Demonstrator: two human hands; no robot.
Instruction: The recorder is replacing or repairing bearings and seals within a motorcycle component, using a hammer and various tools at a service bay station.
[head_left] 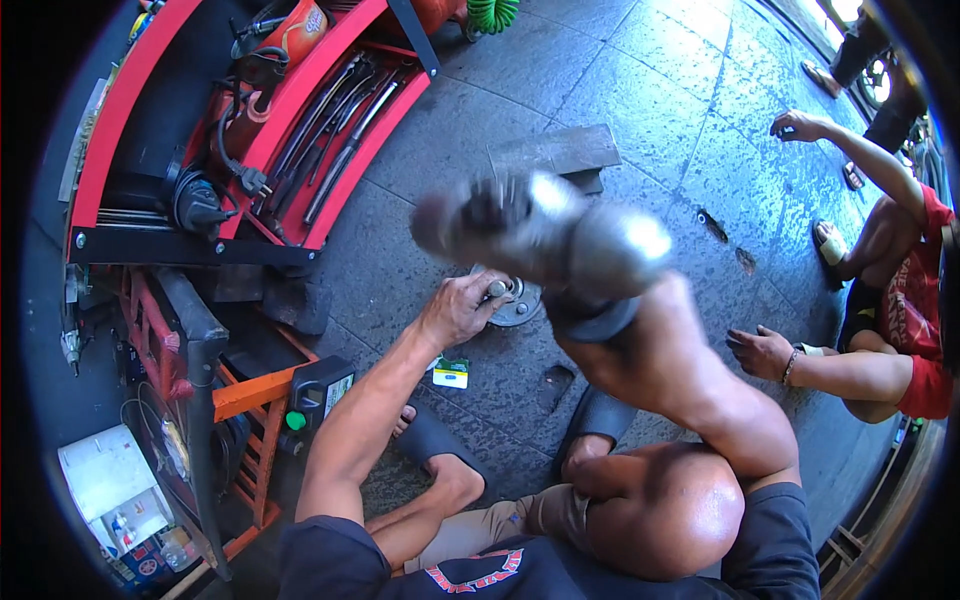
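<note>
My left hand [462, 312] is low over the floor, its fingers closed round a short metal rod [497, 288] whose rounded end shows at the top. Beneath the fingertips lies a round metal flange [515, 312] with a raised centre, partly covered by that hand. High and close to the camera, a heavy silver metal tool [610, 245] with a rounded end is smeared by motion; its exact kind is unclear. My right forearm [670, 350] runs up to it, and the tool hides most of my right hand. A small green and yellow packet [450, 373] lies near my left wrist.
A red tool cart [290, 130] with long wrenches [330, 130] in its tray stands at the left, with an orange metal frame [255, 400] nearer. Flat metal plates [555, 150] lie beyond the flange. Another person in red [915, 300] crouches at the right, a hand [760, 352] near my right arm.
</note>
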